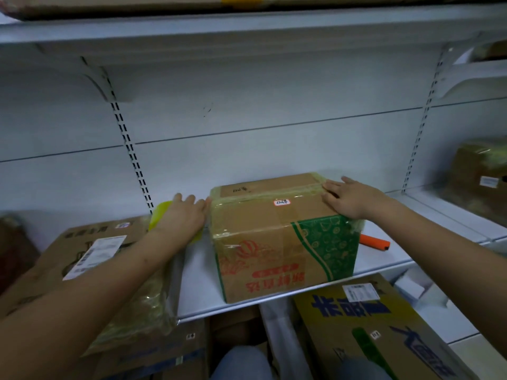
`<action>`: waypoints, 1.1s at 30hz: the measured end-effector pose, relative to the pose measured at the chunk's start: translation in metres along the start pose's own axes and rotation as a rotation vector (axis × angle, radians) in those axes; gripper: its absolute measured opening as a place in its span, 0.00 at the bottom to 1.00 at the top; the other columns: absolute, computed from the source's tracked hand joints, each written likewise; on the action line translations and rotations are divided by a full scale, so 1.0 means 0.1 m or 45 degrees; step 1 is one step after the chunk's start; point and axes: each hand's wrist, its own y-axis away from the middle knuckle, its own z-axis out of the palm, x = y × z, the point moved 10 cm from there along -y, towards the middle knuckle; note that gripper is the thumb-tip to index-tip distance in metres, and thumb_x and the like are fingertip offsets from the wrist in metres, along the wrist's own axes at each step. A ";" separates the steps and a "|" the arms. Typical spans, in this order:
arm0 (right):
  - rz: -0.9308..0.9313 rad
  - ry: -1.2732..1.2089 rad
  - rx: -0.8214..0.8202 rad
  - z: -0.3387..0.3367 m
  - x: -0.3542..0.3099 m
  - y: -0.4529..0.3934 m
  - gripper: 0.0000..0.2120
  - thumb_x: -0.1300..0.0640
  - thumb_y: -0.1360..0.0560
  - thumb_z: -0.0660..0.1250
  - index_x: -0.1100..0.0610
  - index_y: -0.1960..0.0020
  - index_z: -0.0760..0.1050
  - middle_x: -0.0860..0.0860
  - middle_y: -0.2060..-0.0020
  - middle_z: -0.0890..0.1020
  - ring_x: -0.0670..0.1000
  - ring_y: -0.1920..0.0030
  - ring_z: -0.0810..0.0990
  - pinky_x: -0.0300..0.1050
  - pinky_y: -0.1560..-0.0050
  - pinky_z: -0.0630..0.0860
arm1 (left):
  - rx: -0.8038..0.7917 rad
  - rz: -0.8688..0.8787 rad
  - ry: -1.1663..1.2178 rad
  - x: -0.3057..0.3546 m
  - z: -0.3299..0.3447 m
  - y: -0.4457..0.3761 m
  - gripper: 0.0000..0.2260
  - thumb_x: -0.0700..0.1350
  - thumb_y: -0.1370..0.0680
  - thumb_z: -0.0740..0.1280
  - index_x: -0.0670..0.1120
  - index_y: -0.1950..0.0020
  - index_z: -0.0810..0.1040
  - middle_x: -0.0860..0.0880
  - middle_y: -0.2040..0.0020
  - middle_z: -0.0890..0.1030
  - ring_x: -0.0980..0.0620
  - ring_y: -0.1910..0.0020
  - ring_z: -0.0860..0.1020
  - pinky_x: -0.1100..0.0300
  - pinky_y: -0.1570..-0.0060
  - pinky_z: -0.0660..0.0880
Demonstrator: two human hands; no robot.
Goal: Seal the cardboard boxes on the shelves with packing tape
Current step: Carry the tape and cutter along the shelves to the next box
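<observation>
A white shelf (274, 292) carries a cardboard box (285, 237) with green and red print, standing at the front edge, right of the middle. Glossy tape bands cross its top and wrap its corners. The left hand (186, 215) lies with straight fingers against the box's left side, near the top edge; a yellow tape roll (160, 213) shows behind that wrist. The right hand (348, 197) rests flat, fingers spread, on the top's right-hand edge over the tape. An orange tool (374, 241) lies on the shelf just right of the box.
</observation>
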 end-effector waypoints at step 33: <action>-0.502 -0.062 -0.128 0.01 -1.86 0.80 0.54 0.21 0.33 0.45 0.56 0.20 0.41 0.55 0.21 0.41 0.54 0.21 0.42 0.53 0.22 0.42 | -0.824 -0.493 2.882 0.63 -0.05 1.45 0.21 0.49 0.20 0.66 0.29 0.42 0.77 0.34 0.52 0.83 0.48 0.65 0.82 0.58 0.62 0.82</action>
